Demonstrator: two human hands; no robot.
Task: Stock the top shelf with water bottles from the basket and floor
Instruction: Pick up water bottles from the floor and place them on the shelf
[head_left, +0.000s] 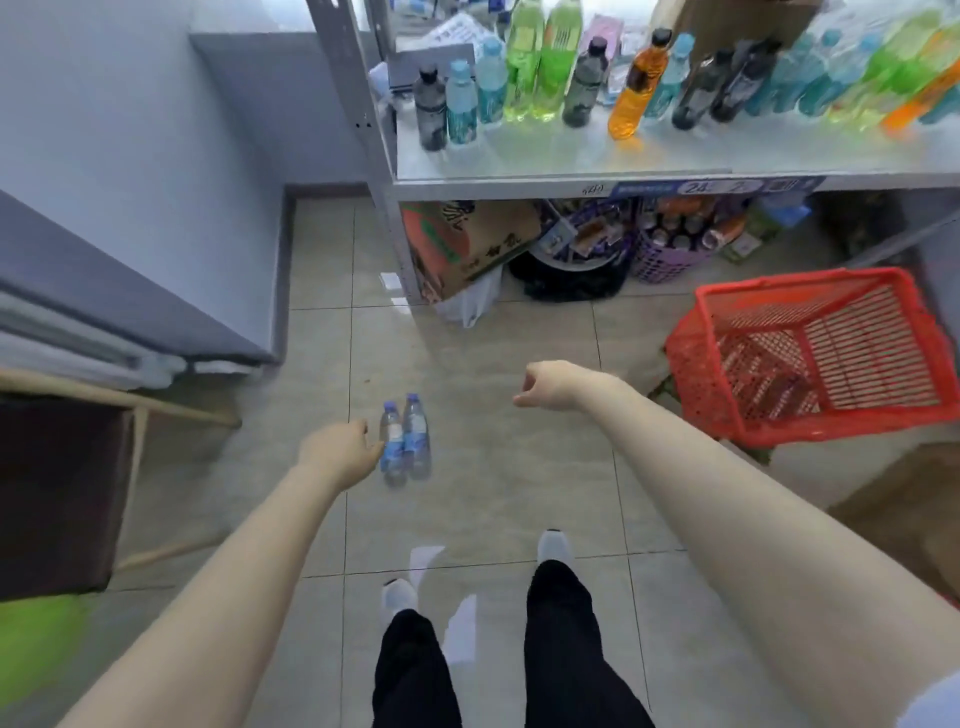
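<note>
- Black trousers (561, 649) were worn on both legs.
- White footwear (555, 548), dark-marked at the toes, was worn.
- The forearms (727, 493) were left bare; a pale sleeve edge (935, 701) was seen on the right arm.

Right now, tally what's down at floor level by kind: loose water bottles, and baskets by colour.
water bottles: 2
red basket: 1
purple basket: 1
Total: 4
</note>
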